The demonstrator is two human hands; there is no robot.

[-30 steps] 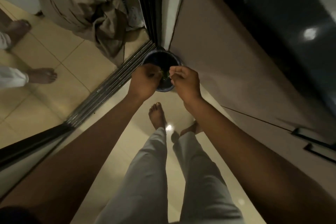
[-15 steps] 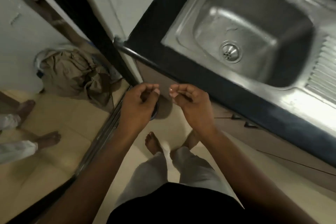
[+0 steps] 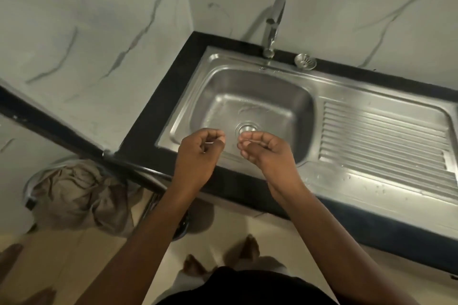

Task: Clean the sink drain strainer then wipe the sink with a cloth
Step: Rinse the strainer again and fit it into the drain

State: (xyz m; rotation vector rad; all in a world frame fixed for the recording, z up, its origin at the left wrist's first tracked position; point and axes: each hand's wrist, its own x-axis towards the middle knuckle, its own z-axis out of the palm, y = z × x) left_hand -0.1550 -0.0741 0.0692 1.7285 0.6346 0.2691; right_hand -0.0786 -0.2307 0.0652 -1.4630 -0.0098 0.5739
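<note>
Marble-patterned walls meet at a corner behind a dark counter carrying a steel sink with ribbed drainboard. Left hand and right hand hover over the basin's near edge, fingers loosely curled and holding nothing visible. A drain strainer rests on the sink's back rim beside the faucet; the drain opening sits just beyond the fingertips. No cloth lies near the sink. Probable risks: the strainer, perched at the rim, may slip into the basin if nudged; debris may enter the drain while the strainer is out.
</note>
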